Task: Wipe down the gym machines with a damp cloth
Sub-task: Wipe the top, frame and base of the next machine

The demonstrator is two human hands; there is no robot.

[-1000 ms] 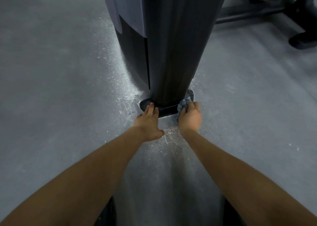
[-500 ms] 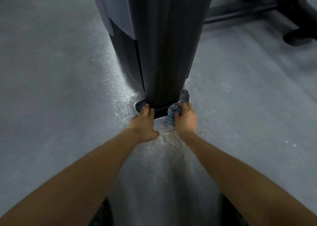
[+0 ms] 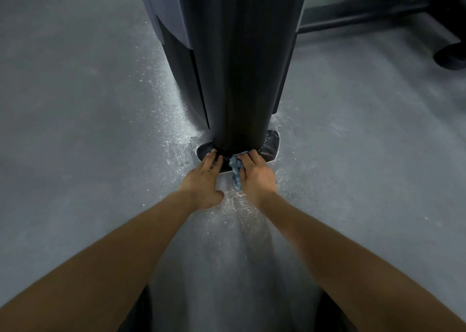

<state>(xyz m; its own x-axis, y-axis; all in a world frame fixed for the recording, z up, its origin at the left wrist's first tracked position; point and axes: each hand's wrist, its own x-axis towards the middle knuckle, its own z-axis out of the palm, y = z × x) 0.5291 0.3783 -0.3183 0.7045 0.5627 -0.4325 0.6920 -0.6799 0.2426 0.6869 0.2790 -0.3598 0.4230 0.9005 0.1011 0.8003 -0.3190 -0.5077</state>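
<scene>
A tall dark gym machine column rises from a black foot plate on the grey floor. My right hand grips a crumpled blue cloth and presses it against the front of the foot plate at the column's base. My left hand lies flat beside it, straight fingers resting on the plate's left front edge, thumb spread toward the cloth. Most of the cloth is hidden under my right hand.
Grey speckled floor spreads all around, shiny near the base. Another machine's dark frame bar and black foot lie at the upper right. My dark-clothed knees show at the bottom edge.
My right hand has slid the cloth leftward along the foot plate, closer to my left hand. The left hand stays on the plate's edge.
</scene>
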